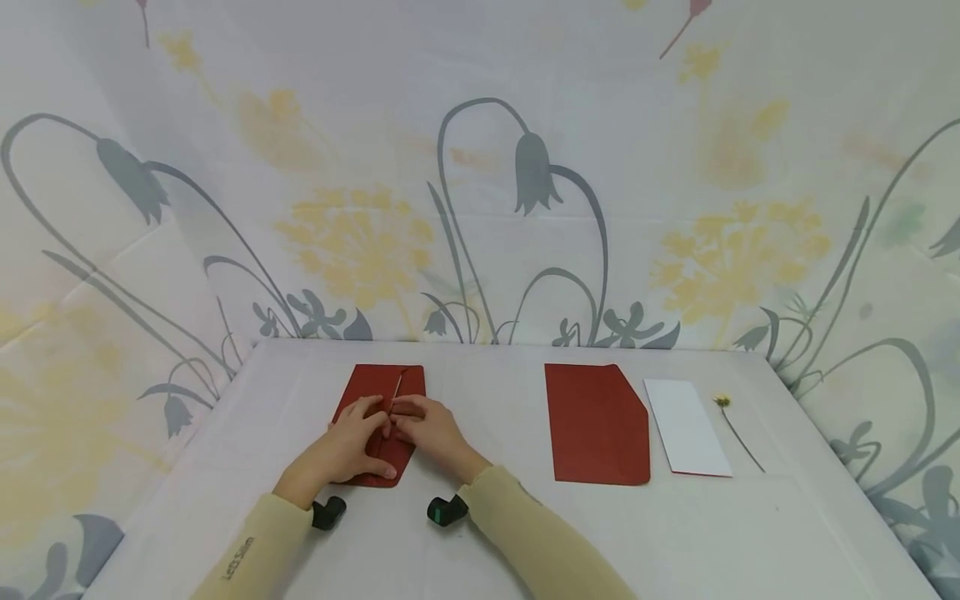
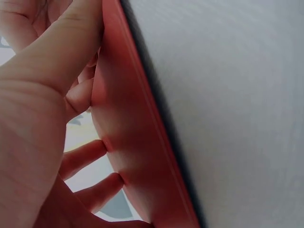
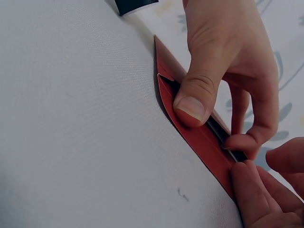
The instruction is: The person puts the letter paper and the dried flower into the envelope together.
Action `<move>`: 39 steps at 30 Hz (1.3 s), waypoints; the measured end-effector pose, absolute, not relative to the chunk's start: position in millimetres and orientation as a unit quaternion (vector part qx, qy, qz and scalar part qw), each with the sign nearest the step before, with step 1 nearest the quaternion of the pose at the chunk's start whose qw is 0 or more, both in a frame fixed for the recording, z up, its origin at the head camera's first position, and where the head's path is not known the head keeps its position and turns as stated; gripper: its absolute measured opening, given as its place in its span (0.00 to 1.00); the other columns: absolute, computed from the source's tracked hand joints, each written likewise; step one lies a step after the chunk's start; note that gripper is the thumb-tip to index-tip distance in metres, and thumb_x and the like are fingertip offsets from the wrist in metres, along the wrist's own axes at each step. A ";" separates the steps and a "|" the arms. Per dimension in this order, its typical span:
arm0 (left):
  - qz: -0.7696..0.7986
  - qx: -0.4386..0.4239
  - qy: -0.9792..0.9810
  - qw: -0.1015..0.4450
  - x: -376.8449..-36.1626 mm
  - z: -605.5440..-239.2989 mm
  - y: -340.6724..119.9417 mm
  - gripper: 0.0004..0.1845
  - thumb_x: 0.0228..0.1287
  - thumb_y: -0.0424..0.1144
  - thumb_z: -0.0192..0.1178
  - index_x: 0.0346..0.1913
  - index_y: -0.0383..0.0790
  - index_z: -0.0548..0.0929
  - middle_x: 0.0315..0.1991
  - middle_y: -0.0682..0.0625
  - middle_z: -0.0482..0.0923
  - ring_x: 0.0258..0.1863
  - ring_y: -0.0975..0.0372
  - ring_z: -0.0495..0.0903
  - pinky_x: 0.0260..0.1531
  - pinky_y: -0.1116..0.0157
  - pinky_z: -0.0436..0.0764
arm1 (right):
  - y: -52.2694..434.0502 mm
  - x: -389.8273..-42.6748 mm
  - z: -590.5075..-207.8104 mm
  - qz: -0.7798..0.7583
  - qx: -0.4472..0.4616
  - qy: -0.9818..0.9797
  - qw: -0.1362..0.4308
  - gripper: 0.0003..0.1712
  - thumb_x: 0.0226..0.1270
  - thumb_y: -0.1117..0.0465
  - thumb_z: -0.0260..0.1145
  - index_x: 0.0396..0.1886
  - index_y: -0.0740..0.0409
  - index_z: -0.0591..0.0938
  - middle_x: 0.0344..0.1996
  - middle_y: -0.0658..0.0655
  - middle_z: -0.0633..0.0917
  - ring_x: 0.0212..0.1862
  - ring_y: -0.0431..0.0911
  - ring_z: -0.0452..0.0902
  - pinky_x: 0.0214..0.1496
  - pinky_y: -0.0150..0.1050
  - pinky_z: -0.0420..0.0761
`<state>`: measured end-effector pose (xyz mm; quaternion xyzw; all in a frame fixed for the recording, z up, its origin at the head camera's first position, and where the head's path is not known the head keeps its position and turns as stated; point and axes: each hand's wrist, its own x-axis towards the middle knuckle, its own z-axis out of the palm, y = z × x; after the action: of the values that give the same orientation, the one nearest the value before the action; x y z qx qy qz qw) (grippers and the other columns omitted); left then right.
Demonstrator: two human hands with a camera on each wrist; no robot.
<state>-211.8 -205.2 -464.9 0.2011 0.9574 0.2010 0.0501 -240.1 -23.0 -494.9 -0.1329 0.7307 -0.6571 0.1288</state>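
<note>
A red paper envelope (image 1: 372,380) lies on the white table under both hands, a raised paper edge running along its middle. My left hand (image 1: 347,442) rests spread on it. In the right wrist view the left thumb (image 3: 192,110) presses the red paper near a dark gap, and a bent finger (image 3: 243,141) touches the gap's edge. From the other side my right hand (image 1: 433,432) pinches at this paper edge, its fingertips (image 3: 248,178) close to the left finger. In the left wrist view the red side of the envelope (image 2: 128,109) shows beside the fingers.
To the right lie another red paper piece (image 1: 600,425) with slanted corners, a white card (image 1: 686,429) with a red lower edge, and a thin-stemmed yellow flower (image 1: 723,402). Behind the table (image 1: 487,417) hangs a flower-patterned cloth (image 1: 480,208). Black devices (image 1: 447,511) sit at the wrists.
</note>
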 end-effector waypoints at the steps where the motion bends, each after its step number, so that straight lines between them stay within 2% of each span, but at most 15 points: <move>1: 0.203 0.203 0.957 0.049 -211.9 -464.9 -205.3 0.26 0.46 0.56 0.78 0.38 0.50 0.74 0.71 0.33 0.58 0.69 0.32 0.56 0.51 0.23 0.61 | -22.2 -239.9 -494.7 -0.659 -0.132 0.729 0.129 0.17 0.72 0.65 0.63 0.59 0.59 0.80 0.51 0.53 0.85 0.51 0.42 0.82 0.49 0.35 0.82; 9: 0.209 0.200 0.956 0.052 -210.4 -463.8 -203.8 0.26 0.46 0.56 0.78 0.38 0.49 0.74 0.71 0.32 0.58 0.68 0.32 0.56 0.50 0.22 0.59 | -16.6 -240.8 -494.9 -0.672 -0.134 0.713 0.149 0.17 0.72 0.65 0.63 0.59 0.59 0.80 0.51 0.52 0.84 0.50 0.42 0.82 0.50 0.36 0.82; 18: 0.200 0.197 0.959 0.049 -210.2 -464.1 -202.3 0.26 0.46 0.57 0.78 0.37 0.49 0.74 0.70 0.32 0.59 0.67 0.32 0.57 0.50 0.24 0.62 | -10.3 -240.0 -492.9 -0.690 -0.134 0.693 0.162 0.18 0.72 0.68 0.62 0.60 0.62 0.79 0.55 0.57 0.83 0.55 0.48 0.81 0.52 0.41 0.82; 27: 0.199 0.199 0.959 0.044 -209.5 -465.0 -202.4 0.26 0.46 0.57 0.78 0.37 0.50 0.73 0.69 0.32 0.60 0.67 0.31 0.58 0.49 0.24 0.63 | -3.9 -238.7 -493.3 -0.685 -0.140 0.693 0.175 0.18 0.73 0.66 0.61 0.61 0.61 0.79 0.54 0.53 0.84 0.53 0.43 0.82 0.51 0.39 0.82; 39: 0.198 0.208 0.957 0.037 -211.1 -463.3 -202.0 0.26 0.46 0.56 0.78 0.37 0.50 0.73 0.69 0.32 0.60 0.66 0.32 0.58 0.49 0.24 0.65 | 14.0 -234.5 -485.3 -0.675 -0.132 0.706 0.168 0.18 0.74 0.65 0.61 0.61 0.58 0.80 0.53 0.54 0.84 0.53 0.48 0.82 0.51 0.43 0.82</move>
<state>-211.1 -202.0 -463.3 0.2077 0.9572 0.1980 0.0371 -234.5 14.0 -485.3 -0.1324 0.7063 -0.6747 0.1684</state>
